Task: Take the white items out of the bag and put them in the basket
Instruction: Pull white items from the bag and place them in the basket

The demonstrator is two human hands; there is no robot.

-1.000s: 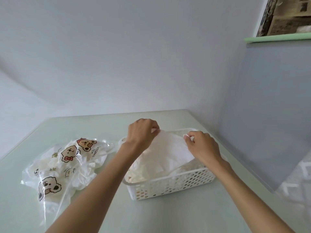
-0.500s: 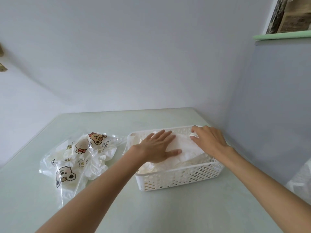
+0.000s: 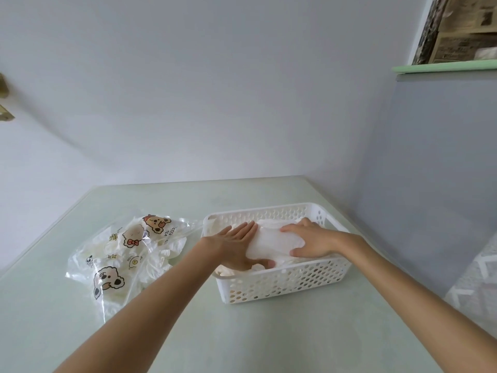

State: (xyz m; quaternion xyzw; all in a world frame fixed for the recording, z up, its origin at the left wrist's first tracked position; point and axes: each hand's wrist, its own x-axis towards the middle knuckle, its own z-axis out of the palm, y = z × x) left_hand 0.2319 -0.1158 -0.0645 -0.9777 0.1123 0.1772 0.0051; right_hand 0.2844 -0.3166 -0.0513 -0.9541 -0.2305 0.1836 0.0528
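hands work inside the white perforated basket (image 3: 282, 281), which stands on the pale green surface (image 3: 269, 332) near the right-hand wall; the left hand (image 3: 238, 244) lies flat, fingers straight, pressing the left end of a folded white item (image 3: 271, 242) that sits on top of the pile in the basket; the right hand (image 3: 309, 238) rests on the item's right end with its fingers bent loosely over it and its thumb at the near edge, pressing more than gripping, though whether it pinches the item i cannot tell for sure; beneath this item more crumpled white pieces show at the basket's near left corner, so several have plainly been moved across already; the clear bag (image 3: 121, 254), printed with cartoon bears, lies crumpled just beside the basket on the left, touched by neither hand; through its film white items (image 3: 158, 254) are visible, at least 2 or 3 by the look of it, though the exact count is hidden by folds; judged from this, the task is somewhere past its start and not finished; the top item needs only releasing, then the bag's remaining contents must follow.
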